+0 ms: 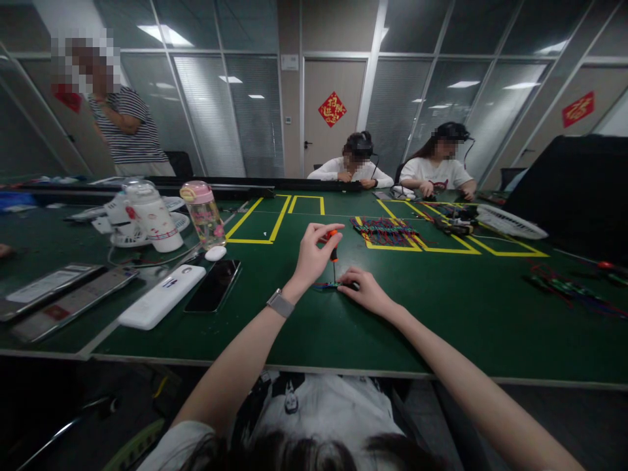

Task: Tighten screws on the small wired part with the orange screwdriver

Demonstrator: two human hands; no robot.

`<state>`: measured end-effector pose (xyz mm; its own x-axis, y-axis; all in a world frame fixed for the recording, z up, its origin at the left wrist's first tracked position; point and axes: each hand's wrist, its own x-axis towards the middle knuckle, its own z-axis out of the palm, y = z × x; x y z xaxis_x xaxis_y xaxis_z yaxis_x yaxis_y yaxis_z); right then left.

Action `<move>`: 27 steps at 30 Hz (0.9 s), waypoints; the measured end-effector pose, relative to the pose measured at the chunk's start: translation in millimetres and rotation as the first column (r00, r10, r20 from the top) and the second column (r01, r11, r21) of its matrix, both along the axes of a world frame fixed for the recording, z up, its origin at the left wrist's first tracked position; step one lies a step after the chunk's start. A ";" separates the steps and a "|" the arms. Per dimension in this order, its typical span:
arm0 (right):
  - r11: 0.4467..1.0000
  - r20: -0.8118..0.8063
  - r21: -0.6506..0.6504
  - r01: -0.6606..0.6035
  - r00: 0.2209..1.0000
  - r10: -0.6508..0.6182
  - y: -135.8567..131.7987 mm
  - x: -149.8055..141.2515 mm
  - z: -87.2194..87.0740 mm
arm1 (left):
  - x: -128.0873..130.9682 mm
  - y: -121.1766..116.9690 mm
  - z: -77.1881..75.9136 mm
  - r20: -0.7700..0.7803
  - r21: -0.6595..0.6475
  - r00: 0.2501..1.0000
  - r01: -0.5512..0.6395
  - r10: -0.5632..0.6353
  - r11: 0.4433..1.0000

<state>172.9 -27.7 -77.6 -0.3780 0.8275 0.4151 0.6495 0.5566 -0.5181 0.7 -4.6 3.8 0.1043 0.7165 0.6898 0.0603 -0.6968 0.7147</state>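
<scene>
My left hand (313, 254), with a watch (280, 303) on its wrist, has its fingers closed on the orange and black handle of a screwdriver (334, 256). The screwdriver stands upright, and its shaft runs down to a small green circuit board (333, 286) with thin coloured wires on the table. My right hand (366, 291) lies low beside it, its fingertips pinching the board's right side. Those fingers partly cover the board, so I cannot make out the screwdriver's tip.
Wired boards lie in a pile (387, 231) beyond my hands and in another (574, 291) at the right. A phone (213, 286), a white case-like device (163, 297) and bottles (202, 212) stand or lie on the left. Yellow tape marks the green table (294, 340). Two people sit opposite; another stands.
</scene>
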 end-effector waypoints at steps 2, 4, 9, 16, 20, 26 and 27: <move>1.000 0.004 0.000 -0.002 1.000 0.002 -0.1 0.0 0.3 | 0.4 0.0 0.6 0.007 -0.013 0.998 0.054 -0.054 0.998; 1.000 0.009 0.000 -0.001 1.000 0.001 -0.1 0.0 0.5 | 1.0 0.6 0.9 0.030 -0.056 0.991 0.134 -0.133 0.989; 1.000 0.005 0.006 0.001 1.000 -0.001 -0.1 0.0 0.4 | 1.1 1.3 -0.5 0.020 -0.044 0.999 0.046 -0.046 0.998; 1.000 0.013 -0.001 0.001 1.000 -0.001 -0.8 0.4 1.4 | 1.5 2.7 0.2 0.041 -0.081 0.992 0.122 -0.119 0.989; 1.000 0.000 -0.003 0.001 1.000 -0.001 -1.6 -0.3 2.2 | 0.2 -0.2 0.7 -0.021 -0.015 1.000 0.019 -0.020 1.000; 1.000 -0.010 0.001 0.000 1.000 0.000 0.0 0.1 0.3 | 2.0 -4.5 -1.8 -0.146 0.124 0.989 0.040 -0.021 0.991; 1.000 -0.009 0.002 -0.001 1.000 0.001 0.3 0.4 -0.2 | 2.7 -4.8 -2.1 -0.141 0.121 0.989 0.071 -0.054 0.990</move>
<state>173.3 -27.4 -77.8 -0.3754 0.8264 0.4197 0.6442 0.5582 -0.5229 3.4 -9.4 1.7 0.2458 0.6142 0.7499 0.1052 -0.7859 0.6093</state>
